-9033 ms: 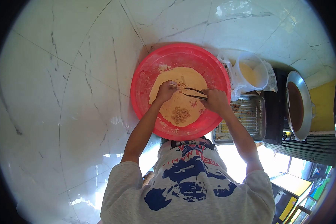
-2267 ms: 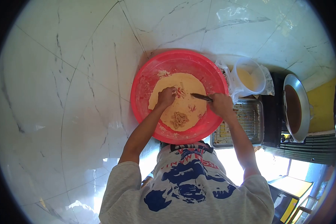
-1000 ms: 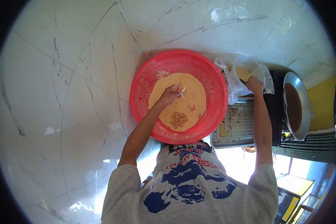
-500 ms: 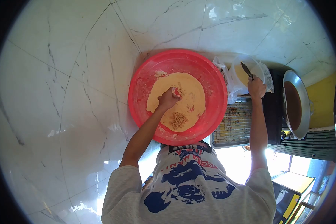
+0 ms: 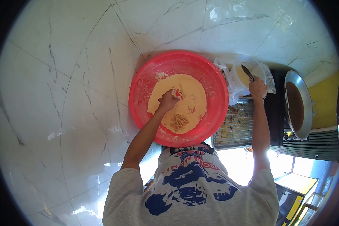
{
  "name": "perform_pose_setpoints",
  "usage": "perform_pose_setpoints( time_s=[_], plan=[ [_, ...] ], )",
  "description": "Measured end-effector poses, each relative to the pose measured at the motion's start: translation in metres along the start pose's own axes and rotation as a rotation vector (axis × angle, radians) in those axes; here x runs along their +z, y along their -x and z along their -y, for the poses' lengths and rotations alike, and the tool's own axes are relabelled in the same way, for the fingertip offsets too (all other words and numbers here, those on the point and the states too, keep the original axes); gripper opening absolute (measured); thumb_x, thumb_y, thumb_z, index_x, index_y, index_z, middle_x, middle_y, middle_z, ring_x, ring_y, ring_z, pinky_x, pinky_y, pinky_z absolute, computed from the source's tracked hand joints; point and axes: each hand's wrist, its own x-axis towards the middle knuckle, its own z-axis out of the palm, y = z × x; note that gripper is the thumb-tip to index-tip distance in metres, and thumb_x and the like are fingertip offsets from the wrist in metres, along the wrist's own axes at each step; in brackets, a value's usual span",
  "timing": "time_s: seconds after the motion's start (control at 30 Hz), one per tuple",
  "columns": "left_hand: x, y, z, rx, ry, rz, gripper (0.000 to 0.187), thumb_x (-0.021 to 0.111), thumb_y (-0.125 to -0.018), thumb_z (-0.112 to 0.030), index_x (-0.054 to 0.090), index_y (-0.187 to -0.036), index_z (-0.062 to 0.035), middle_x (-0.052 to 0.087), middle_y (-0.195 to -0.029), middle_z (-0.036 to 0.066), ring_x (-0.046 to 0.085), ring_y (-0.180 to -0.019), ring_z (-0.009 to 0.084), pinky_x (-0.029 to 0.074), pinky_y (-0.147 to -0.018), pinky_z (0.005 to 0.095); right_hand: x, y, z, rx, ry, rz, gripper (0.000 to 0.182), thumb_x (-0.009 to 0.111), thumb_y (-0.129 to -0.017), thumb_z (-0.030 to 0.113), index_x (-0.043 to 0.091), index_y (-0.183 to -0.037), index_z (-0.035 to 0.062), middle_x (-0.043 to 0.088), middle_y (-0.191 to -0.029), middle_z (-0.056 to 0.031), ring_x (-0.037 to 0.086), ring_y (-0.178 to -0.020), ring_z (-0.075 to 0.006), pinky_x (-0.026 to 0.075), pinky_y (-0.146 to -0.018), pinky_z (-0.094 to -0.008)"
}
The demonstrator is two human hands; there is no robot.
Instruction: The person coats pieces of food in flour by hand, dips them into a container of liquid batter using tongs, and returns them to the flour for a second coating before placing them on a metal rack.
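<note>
My left hand is over the flour inside a wide red basin, its thumb and fingers apart. A few pale strips lie by its fingertips, on a patch where the red bottom shows. Nearer my body, a small heap of floured strips rests on the yellowish flour. My right hand is closed around a dark, slender utensil, whose exact kind I cannot make out. It slants over a clear plastic tub holding a pale yellow mixture.
Right of the basin is a metal tray with a wire rack, scattered with crumbs. Plastic bags lie against the tub. Further right, a large metal pan holds brown liquid. Marbled tiles extend left and behind.
My left hand's fingers have spread from a more closed shape, and pale strips now show by its fingertips. My right hand stays almost still with the utensil.
</note>
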Motion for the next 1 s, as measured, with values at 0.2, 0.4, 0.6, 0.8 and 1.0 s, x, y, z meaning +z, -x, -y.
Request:
perform_pose_setpoints(
  time_s=[0.2, 0.4, 0.6, 0.8, 1.0],
  plan=[
    [0.004, 0.0, 0.009, 0.057, 0.135, 0.003, 0.064, 0.074, -0.08, -0.027, 0.048, -0.134, -0.0057, 0.071, -0.098, 0.012, 0.067, -0.093, 0.0235, 0.049, -0.084, 0.0374, 0.009, -0.017, 0.005, -0.019, 0.134, 0.179, 0.026, 0.056, -0.085, 0.023, 0.067, -0.104, 0.0102, 0.071, -0.103, -0.012, 0.067, -0.099, -0.0323, 0.044, -0.093, -0.0451],
    [0.009, -0.008, 0.017, 0.11, 0.105, -0.051, 0.061, 0.075, -0.079, -0.022, 0.051, -0.13, 0.0, 0.07, -0.095, 0.017, 0.069, -0.086, 0.0229, 0.052, -0.076, 0.0332, 0.01, -0.019, 0.006, -0.059, 0.092, 0.179, 0.025, 0.056, -0.085, 0.022, 0.067, -0.104, 0.0103, 0.071, -0.102, -0.0124, 0.067, -0.098, -0.0318, 0.044, -0.091, -0.0451],
    [0.007, -0.009, 0.014, 0.037, 0.109, 0.016, 0.056, 0.075, -0.079, -0.028, 0.056, -0.127, -0.0061, 0.071, -0.097, 0.011, 0.069, -0.087, 0.0226, 0.051, -0.082, 0.0363, 0.003, 0.004, -0.001, -0.031, -0.022, -0.054, 0.026, 0.06, -0.086, 0.033, 0.068, -0.103, 0.0147, 0.07, -0.092, -0.0132, 0.068, -0.091, -0.0318, 0.045, -0.086, -0.0459],
    [0.005, -0.004, 0.006, 0.064, 0.208, -0.002, 0.055, 0.077, -0.078, -0.021, 0.057, -0.126, -0.0035, 0.071, -0.093, 0.015, 0.069, -0.083, 0.0231, 0.053, -0.075, 0.0334, 0.005, 0.006, -0.007, -0.036, -0.096, -0.094, 0.031, 0.059, -0.088, 0.035, 0.067, -0.109, 0.0138, 0.069, -0.096, -0.0151, 0.066, -0.093, -0.0358, 0.043, -0.088, -0.0479],
    [0.006, -0.001, 0.008, 0.078, 0.186, -0.041, 0.055, 0.078, -0.077, -0.022, 0.058, -0.121, 0.0045, 0.071, -0.088, 0.017, 0.07, -0.082, 0.0205, 0.053, -0.072, 0.0309, -0.002, 0.001, -0.008, -0.059, -0.08, -0.026, 0.034, 0.059, -0.088, 0.036, 0.067, -0.112, 0.0135, 0.069, -0.099, -0.0165, 0.065, -0.095, -0.0379, 0.042, -0.092, -0.049]
  ],
)
